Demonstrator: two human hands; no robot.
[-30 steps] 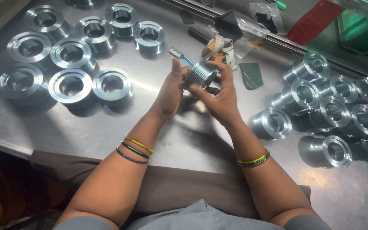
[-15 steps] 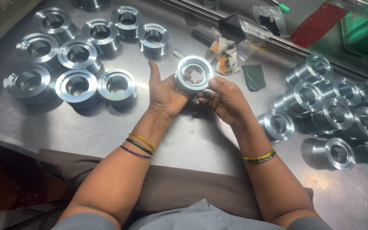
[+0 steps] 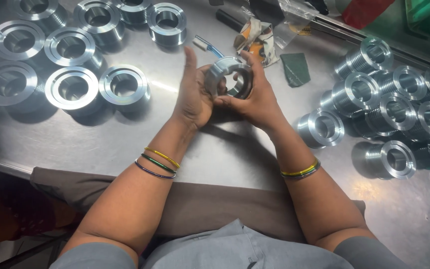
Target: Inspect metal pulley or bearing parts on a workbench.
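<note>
Both my hands meet over the middle of a steel table (image 3: 100,144), holding one machined metal ring (image 3: 221,70) tilted on its edge. My right hand (image 3: 255,99) wraps around the ring's right side, thumb across its lower rim. My left hand (image 3: 193,94) supports the ring's left side with the palm, its fingers stretched upward. The ring's bore faces partly toward me.
Several flat-standing metal rings (image 3: 70,87) fill the table's left. Several grooved metal rings (image 3: 391,107) lie on their sides at the right. A blue-handled brush (image 3: 206,46), a crumpled packet (image 3: 257,37) and a green cloth patch (image 3: 294,68) lie behind my hands. A brown cloth (image 3: 200,209) drapes the near edge.
The ring has been turned from lying face-up in my hands to standing tilted on edge. My left fingers have straightened upward.
</note>
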